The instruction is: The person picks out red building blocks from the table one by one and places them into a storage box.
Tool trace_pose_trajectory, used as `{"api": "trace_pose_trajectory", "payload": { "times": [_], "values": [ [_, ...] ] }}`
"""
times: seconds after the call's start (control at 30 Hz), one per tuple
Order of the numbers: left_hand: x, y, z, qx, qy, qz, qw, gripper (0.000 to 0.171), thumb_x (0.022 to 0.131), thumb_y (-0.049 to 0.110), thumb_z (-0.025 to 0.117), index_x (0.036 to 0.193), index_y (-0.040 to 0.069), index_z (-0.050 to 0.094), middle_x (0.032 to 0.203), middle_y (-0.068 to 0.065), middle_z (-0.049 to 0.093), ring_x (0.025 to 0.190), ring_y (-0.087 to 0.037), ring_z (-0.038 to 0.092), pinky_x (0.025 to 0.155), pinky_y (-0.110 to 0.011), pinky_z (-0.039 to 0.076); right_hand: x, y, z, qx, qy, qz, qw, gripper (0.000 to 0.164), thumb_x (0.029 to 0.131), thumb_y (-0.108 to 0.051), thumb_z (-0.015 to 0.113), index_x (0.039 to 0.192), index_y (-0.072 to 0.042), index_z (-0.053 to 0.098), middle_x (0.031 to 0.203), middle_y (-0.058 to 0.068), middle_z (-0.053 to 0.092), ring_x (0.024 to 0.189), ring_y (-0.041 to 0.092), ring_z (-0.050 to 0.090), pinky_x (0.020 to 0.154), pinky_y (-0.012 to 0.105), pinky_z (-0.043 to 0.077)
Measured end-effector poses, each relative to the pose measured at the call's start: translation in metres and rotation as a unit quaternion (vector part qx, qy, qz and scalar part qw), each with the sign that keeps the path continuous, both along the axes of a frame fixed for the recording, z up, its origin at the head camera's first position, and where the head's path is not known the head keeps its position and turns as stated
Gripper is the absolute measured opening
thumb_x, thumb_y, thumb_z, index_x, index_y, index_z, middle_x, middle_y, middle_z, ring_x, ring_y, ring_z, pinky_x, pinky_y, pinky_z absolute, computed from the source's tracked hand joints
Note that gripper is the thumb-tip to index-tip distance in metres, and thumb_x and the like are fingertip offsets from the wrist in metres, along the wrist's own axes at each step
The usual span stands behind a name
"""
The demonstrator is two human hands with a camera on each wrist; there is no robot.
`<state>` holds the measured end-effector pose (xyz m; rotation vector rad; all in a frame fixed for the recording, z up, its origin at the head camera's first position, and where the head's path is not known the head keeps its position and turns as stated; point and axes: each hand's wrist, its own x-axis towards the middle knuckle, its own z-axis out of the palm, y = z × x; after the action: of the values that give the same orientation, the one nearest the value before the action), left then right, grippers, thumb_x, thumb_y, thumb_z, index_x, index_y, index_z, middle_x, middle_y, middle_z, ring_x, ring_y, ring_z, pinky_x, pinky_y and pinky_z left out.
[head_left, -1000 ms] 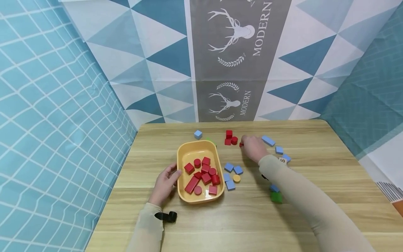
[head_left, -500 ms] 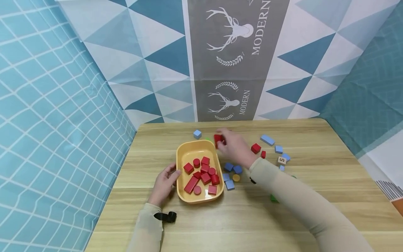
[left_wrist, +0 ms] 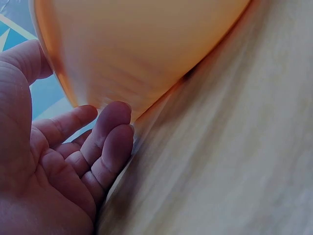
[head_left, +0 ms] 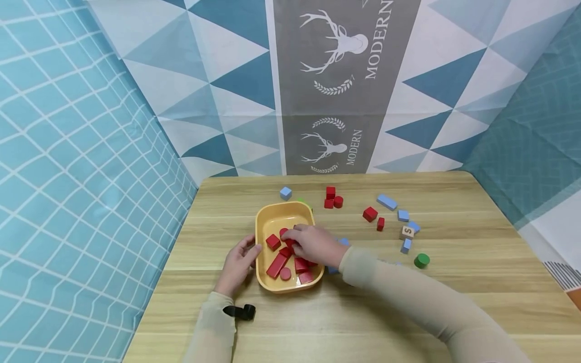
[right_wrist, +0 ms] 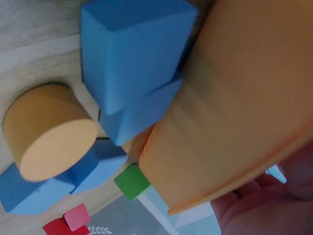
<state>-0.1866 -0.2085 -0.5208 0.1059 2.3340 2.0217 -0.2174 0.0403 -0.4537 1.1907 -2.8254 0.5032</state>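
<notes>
A yellow plastic tray (head_left: 283,291) full of red blocks sits left of the middle of the wooden table. At its left side, my left hand (head_left: 237,264) holds the tray, thumb over the rim and fingers against the outer wall; the left wrist view shows curled fingertips (left_wrist: 115,120) touching that wall. Over the tray's right rim reaches my right hand (head_left: 317,244), its thumb and fingers round a red block (head_left: 289,244) among the others. The hand partly covers that block. In the right wrist view the tray wall (right_wrist: 244,98) hides its fingertips.
Right of the tray lie blue blocks (right_wrist: 137,54) and a yellow cylinder (right_wrist: 54,132). Several red blocks (head_left: 330,192) stand at the back, two more farther right (head_left: 369,214). Blue blocks (head_left: 387,202), a letter cube (head_left: 407,232) and a green cylinder (head_left: 421,260) lie on the right.
My right hand has taken a red block from the back of the table and carried it left and nearer, into the tray. The left hand has stayed at the tray's side.
</notes>
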Motion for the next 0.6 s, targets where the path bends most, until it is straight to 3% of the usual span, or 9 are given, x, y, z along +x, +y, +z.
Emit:
{"api": "trace_pose_trajectory", "payload": {
  "times": [0.17,0.33,0.47,0.6],
  "values": [
    [0.0,0.0,-0.001,0.001,0.002,0.0,1.0,0.047,0.099,0.021,0.062,0.141,0.003,0.05,0.134,-0.014,0.056,0.104,-0.024,0.06,0.066,-0.023,0.055,0.002,-0.003,-0.008,-0.016,0.031,-0.02,0.999,0.031,0.09,-0.02,0.072,0.121,-0.02,0.068,0.099,-0.001,0.06,0.079,0.009,0.055,0.067,0.025,0.055],
    [0.0,-0.001,-0.001,0.007,-0.007,-0.002,0.9999,0.05,0.099,0.02,0.062,0.142,0.001,0.048,0.136,-0.016,0.054,0.107,-0.026,0.059,0.066,-0.022,0.055,0.001,-0.004,-0.013,-0.025,0.02,-0.043,0.999,0.024,0.093,-0.021,0.07,0.117,-0.019,0.073,0.1,0.0,0.056,0.077,0.009,0.055,0.066,0.022,0.055],
    [0.001,-0.001,0.005,0.012,-0.011,-0.01,0.9998,0.049,0.1,0.016,0.06,0.143,-0.003,0.046,0.136,-0.021,0.053,0.105,-0.032,0.059,0.064,-0.023,0.054,-0.001,-0.006,-0.015,0.025,0.022,-0.03,0.999,0.015,0.092,-0.022,0.071,0.105,-0.022,0.078,0.096,-0.004,0.061,0.082,0.01,0.053,0.074,0.026,0.053],
    [0.008,0.003,0.022,0.011,-0.008,-0.021,0.9997,0.048,0.101,0.011,0.058,0.142,-0.008,0.044,0.135,-0.025,0.052,0.101,-0.038,0.059,0.062,-0.023,0.053,-0.001,-0.01,-0.015,0.076,0.018,-0.019,0.997,0.013,0.093,-0.022,0.07,0.103,-0.024,0.078,0.098,-0.007,0.068,0.089,0.013,0.053,0.084,0.032,0.051]
  ]
}}
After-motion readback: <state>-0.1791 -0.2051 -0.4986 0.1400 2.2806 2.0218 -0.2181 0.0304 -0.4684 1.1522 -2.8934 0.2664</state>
